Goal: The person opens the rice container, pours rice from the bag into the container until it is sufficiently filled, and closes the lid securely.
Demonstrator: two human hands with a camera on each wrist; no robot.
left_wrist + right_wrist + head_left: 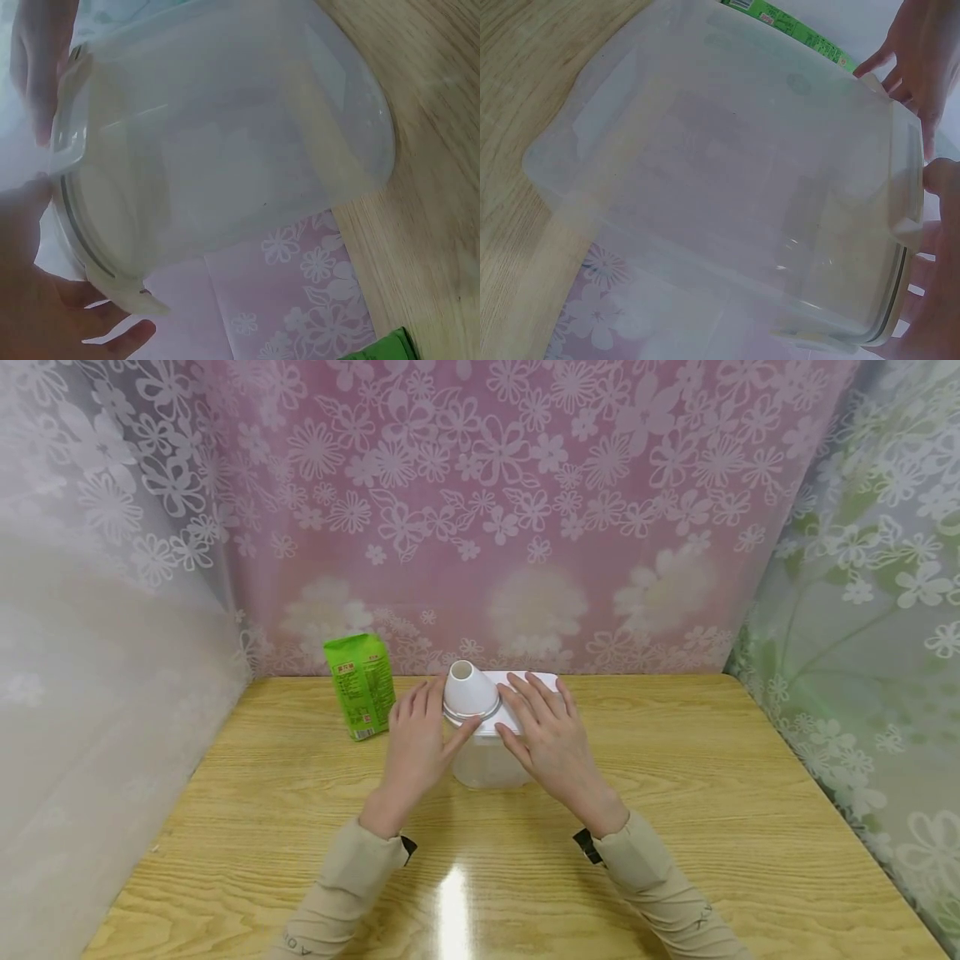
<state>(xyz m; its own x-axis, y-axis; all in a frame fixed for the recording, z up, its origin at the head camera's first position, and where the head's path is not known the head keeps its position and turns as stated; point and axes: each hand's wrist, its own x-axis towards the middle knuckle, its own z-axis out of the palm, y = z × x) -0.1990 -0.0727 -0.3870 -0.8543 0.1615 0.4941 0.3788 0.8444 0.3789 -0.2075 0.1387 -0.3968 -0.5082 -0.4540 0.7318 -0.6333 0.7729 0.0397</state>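
Observation:
A translucent container (491, 764) stands on the table under a white lid (510, 720) that carries a white cone-shaped piece (468, 691) on its left part. My left hand (417, 742) lies at the lid's left edge beside the cone, its fingers spread and thumb near the cone's base. Across the lid's right part rest the extended fingers of my right hand (553, 745). Through the container (225, 135) in the left wrist view no contents can be made out. The right wrist view shows the container (705, 172) with both hands at its lid end.
A green printed packet (362, 687) stands upright on the wooden table (300, 827), left of the container and close to my left hand. Behind the table hangs a pink floral curtain (465, 527), with pale curtains on both sides.

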